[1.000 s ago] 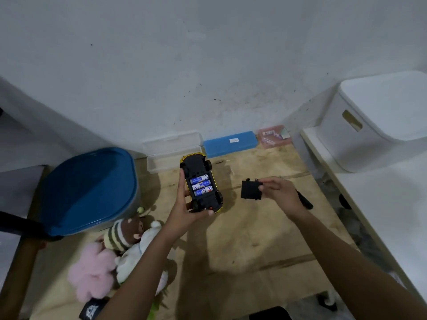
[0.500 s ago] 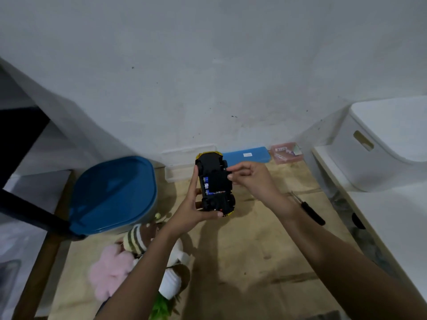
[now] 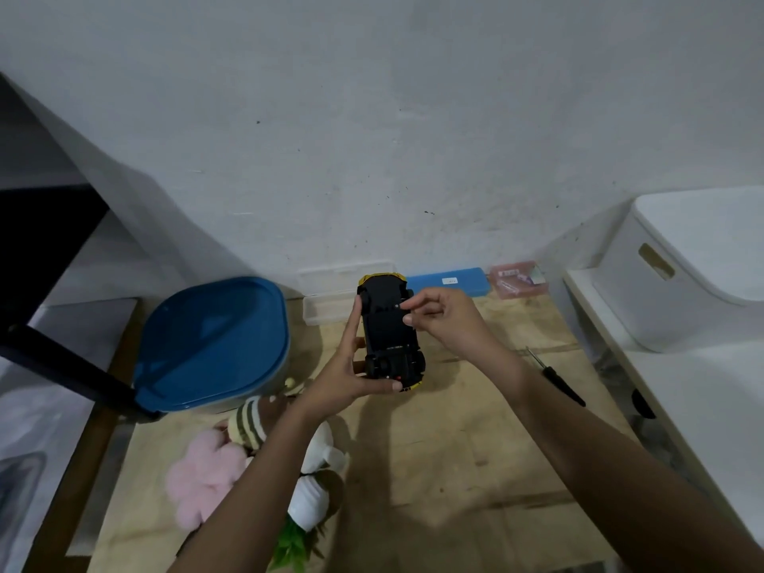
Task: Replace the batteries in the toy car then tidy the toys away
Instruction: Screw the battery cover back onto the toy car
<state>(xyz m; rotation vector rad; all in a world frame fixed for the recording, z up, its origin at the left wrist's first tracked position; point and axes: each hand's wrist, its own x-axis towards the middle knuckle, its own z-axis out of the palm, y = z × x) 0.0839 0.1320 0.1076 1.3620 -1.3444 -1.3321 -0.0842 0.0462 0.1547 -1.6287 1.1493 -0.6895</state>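
Off 1 s ago, battery cover [image 3: 386, 324] now hides the 3 batteries; left hand [image 3: 343, 382] grips toy car [image 3: 392, 366], right hand [image 3: 444, 320] pinches cover edge. Likely next: screwdriver [image 3: 558, 380].

One toy car [image 3: 390, 332], one screwdriver [image 3: 556, 376], three flat cases [image 3: 448, 282], two bins [image 3: 215, 341]

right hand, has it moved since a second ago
Yes. The right hand went left, away from the screwdriver, to the toy car that the left hand holds.
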